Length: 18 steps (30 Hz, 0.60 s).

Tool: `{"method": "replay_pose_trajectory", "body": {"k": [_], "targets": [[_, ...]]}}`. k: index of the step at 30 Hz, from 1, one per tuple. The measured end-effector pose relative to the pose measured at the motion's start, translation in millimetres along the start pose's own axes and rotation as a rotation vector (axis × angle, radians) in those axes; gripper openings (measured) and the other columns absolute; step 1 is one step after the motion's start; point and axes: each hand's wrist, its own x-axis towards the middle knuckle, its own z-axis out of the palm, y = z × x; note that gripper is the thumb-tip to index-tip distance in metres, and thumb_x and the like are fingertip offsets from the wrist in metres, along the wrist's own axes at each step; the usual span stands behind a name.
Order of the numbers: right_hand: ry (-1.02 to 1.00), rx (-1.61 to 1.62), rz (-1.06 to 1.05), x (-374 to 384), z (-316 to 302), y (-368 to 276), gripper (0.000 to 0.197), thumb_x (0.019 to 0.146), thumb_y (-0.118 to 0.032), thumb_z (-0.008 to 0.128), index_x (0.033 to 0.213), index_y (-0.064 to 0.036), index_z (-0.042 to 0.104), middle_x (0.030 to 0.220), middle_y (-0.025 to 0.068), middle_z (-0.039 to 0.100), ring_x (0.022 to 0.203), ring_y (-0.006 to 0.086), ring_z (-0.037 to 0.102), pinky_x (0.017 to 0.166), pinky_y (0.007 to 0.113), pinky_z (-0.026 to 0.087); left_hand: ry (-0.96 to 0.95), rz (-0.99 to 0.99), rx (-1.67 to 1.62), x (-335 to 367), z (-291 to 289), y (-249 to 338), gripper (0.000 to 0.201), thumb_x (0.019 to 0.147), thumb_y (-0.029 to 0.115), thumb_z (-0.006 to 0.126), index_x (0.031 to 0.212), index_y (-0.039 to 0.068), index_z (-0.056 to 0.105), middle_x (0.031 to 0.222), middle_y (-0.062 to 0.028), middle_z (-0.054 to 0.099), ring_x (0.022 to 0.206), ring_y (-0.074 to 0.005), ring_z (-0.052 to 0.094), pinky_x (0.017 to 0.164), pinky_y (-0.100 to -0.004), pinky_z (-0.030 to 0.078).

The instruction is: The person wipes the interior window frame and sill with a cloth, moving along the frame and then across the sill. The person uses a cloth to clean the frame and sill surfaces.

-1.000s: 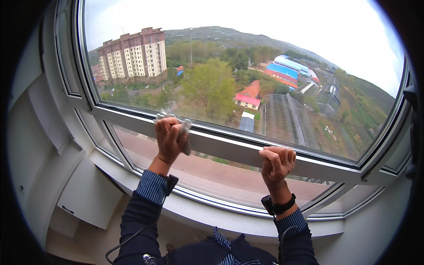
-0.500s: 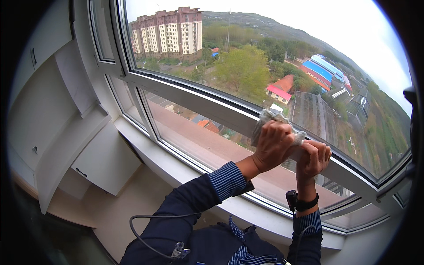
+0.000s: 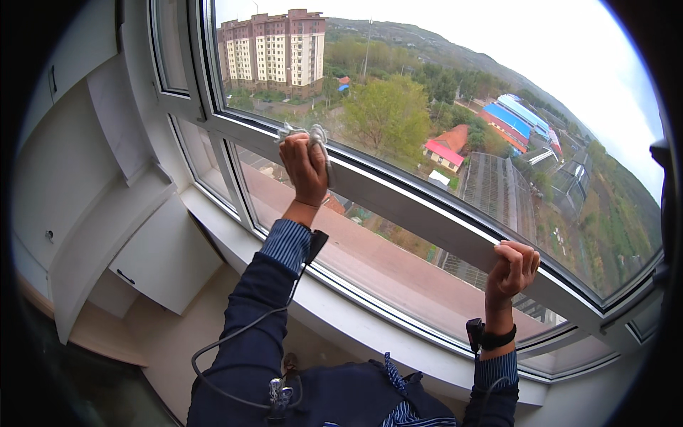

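My left hand (image 3: 306, 169) is closed around a crumpled grey-white cloth (image 3: 319, 135), which pokes out above the fingers. It presses the cloth onto the white window rail (image 3: 420, 219), toward the left part of the big upper glass pane (image 3: 398, 121). Farther right, the fingers of my right hand (image 3: 512, 269) are curled over the top of the same rail, with no cloth in them. The palm side of each hand is hidden from view.
Below the rail is a lower glass pane (image 3: 370, 249) above a white sill (image 3: 356, 319). White cabinets (image 3: 167, 256) with dark handles stand at left. A thin cable (image 3: 213, 343) loops along my left sleeve. Buildings, trees and a hillside lie outside.
My left hand has slid left along the rail with the cloth, away from my right hand. The right hand stays in nearly the same place on the rail.
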Motion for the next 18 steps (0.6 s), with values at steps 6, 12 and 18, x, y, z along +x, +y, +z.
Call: {"method": "replay_pose_trajectory", "body": {"k": [6, 12, 18], "targets": [[-0.102, 0.106, 0.028, 23.5, 39.7, -51.1, 0.017, 0.090, 0.005, 0.064, 0.094, -0.0118, 0.067, 0.089, 0.0050, 0.067, 0.080, 0.0237, 0.060, 0.075, 0.036, 0.045, -0.136, 0.123, -0.249, -41.6, 26.7, 136.8, 0.019, 0.096, 0.025, 0.065, 0.104, 0.010, 0.058, 0.106, -0.0108, 0.056, 0.105, -0.0303, 0.054, 0.101, -0.0490, 0.038], [-0.067, 0.264, 0.010, 45.6, 106.2, -110.1, 0.022, 0.092, 0.003, 0.062, 0.111, -0.0080, 0.064, 0.084, 0.0070, 0.066, 0.077, 0.0263, 0.062, 0.071, 0.038, 0.048, -0.249, 0.340, -0.353, -20.6, 13.7, 69.9, 0.019, 0.096, 0.025, 0.068, 0.105, 0.011, 0.058, 0.105, -0.0073, 0.058, 0.099, -0.0268, 0.056, 0.092, -0.0431, 0.041], [-0.050, 0.122, 0.005, 47.2, 119.8, -118.0, 0.016, 0.094, 0.002, 0.060, 0.103, -0.0108, 0.065, 0.080, 0.0047, 0.064, 0.071, 0.0234, 0.060, 0.068, 0.036, 0.046, -0.210, 0.284, -0.131, 29.9, -31.2, -124.3, 0.013, 0.099, 0.021, 0.061, 0.100, 0.010, 0.053, 0.103, -0.0102, 0.057, 0.094, -0.0290, 0.054, 0.087, -0.0454, 0.041]]}}
